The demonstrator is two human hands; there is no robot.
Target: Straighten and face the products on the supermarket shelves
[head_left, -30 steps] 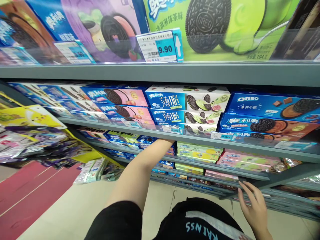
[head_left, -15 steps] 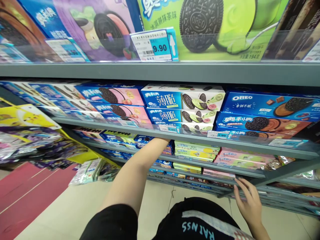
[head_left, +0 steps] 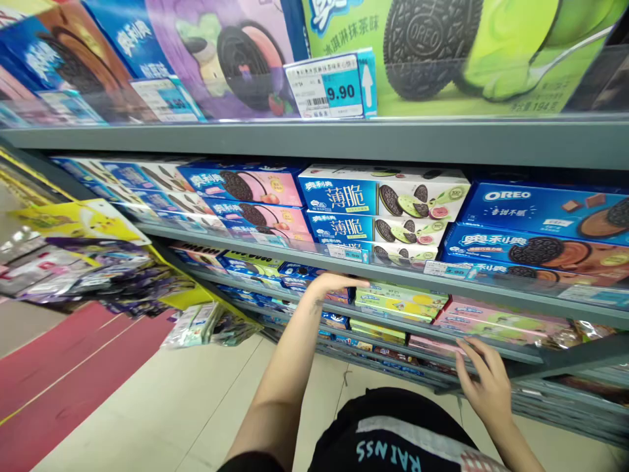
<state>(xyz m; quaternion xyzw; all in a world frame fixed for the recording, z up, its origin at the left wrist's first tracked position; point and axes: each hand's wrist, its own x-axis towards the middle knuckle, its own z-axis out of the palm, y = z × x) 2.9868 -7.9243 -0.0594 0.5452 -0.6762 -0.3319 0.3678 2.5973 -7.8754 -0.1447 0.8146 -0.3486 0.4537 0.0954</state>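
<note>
My left hand reaches under the second shelf onto the third shelf, lying on a blue biscuit box beside yellow-green boxes; its fingers are partly hidden, so I cannot tell whether they grip anything. My right hand is lower right, its fingers spread against the front edge of a lower shelf near pink boxes. It holds nothing.
Stacks of Oreo boxes fill the shelf above, with price tags along the rails. Hanging snack packets jut out at the left. Tiled floor and a red strip lie below; my dark-clothed knee is at the bottom.
My left hand has drawn back out from under the shelf, so its back now shows. My right hand has risen slightly along the lower shelf edge. The view shifted right.
</note>
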